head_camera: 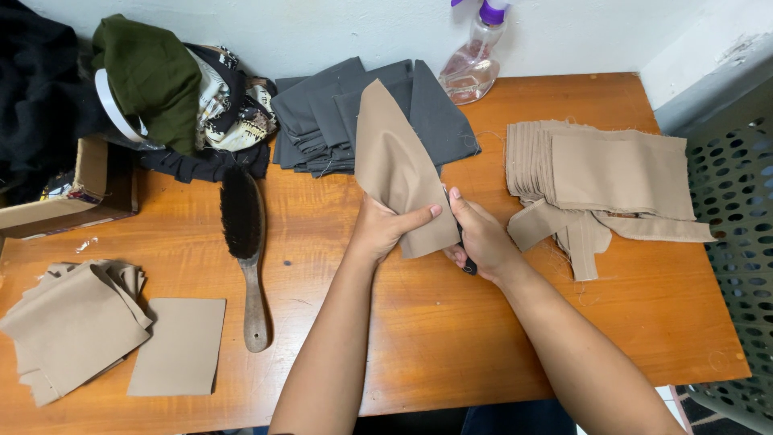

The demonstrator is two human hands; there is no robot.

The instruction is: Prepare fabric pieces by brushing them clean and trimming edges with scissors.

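Note:
My left hand (380, 228) grips a tan fabric piece (394, 165) that stands up folded above the wooden table (451, 322). My right hand (481, 238) is closed around a dark-handled tool, probably scissors (466, 264), right at the fabric's lower right edge; its blades are hidden behind the cloth. A stack of tan cut pieces (612, 173) lies just right of my right hand, with loose tan scraps (576, 234) under it.
Dark grey fabric pieces (322, 113) are piled at the back. A wooden brush (245, 242) lies to the left, with more tan pieces (76, 322) at the front left. A spray bottle (473, 60), a cardboard box (72, 193), bundled clothes and a perforated grey bin (737, 209) surround the table.

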